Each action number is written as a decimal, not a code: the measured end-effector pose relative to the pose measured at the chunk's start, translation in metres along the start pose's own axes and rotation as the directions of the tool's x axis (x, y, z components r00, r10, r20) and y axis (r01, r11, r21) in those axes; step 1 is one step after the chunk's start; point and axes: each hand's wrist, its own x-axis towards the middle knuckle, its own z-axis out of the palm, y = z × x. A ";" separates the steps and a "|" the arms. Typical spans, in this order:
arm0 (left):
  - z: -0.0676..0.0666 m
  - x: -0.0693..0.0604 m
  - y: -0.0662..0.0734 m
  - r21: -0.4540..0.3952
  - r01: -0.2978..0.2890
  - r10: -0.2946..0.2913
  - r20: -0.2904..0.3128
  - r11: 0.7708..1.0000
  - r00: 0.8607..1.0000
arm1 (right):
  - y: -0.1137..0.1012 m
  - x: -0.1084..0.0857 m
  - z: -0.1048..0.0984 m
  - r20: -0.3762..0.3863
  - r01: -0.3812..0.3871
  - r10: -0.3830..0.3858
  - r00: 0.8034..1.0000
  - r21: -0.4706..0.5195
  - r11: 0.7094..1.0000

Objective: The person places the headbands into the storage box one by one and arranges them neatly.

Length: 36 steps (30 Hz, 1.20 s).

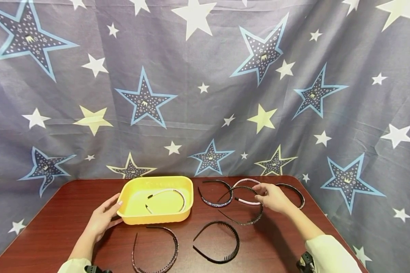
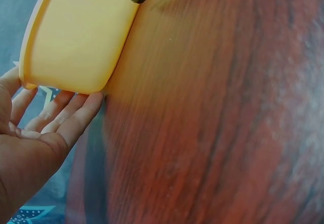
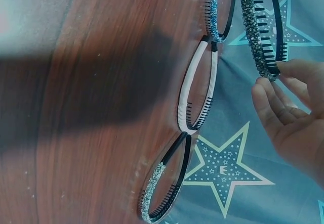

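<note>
My right hand [image 1: 271,196] pinches a black headband covered in dark glitter [image 3: 253,32] between thumb and fingers, holding it above the table. Below it lies a pale pink headband [image 3: 186,92], partly overlapped by the held one in the head view. A yellow plastic basket [image 1: 153,218] stands at the left with a white headband [image 1: 183,199] inside. At the basket's left end, my left hand [image 1: 100,220] touches the rim and outer wall with fairly straight fingers [image 2: 81,119].
A blue glittery headband [image 1: 222,204] lies right of the basket, a silver glittery one [image 1: 302,199] at far right. Nearer are a plain black toothed headband [image 1: 237,246] and a purplish glittery one [image 1: 175,254]. A star-patterned curtain [image 1: 205,113] hangs behind the brown table [image 1: 71,201].
</note>
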 end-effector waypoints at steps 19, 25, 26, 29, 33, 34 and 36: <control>-0.001 0.003 -0.004 -0.015 -0.004 0.004 -0.014 1.000 1.000 | -0.014 0.014 0.010 -0.009 0.008 -0.008 1.000 -0.009 1.000; 0.001 0.003 -0.004 -0.020 -0.001 0.000 -0.015 1.000 1.000 | -0.018 0.018 0.015 -0.001 -0.003 0.003 1.000 0.010 1.000; 0.001 0.003 -0.004 -0.021 0.000 0.000 -0.015 1.000 1.000 | -0.019 0.019 0.016 -0.006 0.001 -0.001 1.000 0.010 1.000; 0.001 0.003 -0.005 -0.019 -0.001 0.001 -0.013 1.000 1.000 | -0.021 0.022 0.019 -0.017 0.023 -0.023 1.000 0.010 1.000; 0.000 0.003 -0.005 -0.014 0.002 -0.002 -0.017 1.000 1.000 | -0.023 0.026 0.022 -0.022 0.033 -0.033 0.999 0.008 0.999; 0.000 0.003 -0.005 -0.015 0.003 -0.003 -0.018 1.000 1.000 | -0.025 0.028 0.023 -0.022 0.032 -0.032 0.999 0.003 0.999; 0.000 0.003 -0.005 -0.014 0.004 -0.005 -0.020 1.000 1.000 | -0.027 0.029 0.025 -0.029 0.026 -0.026 0.999 -0.010 1.000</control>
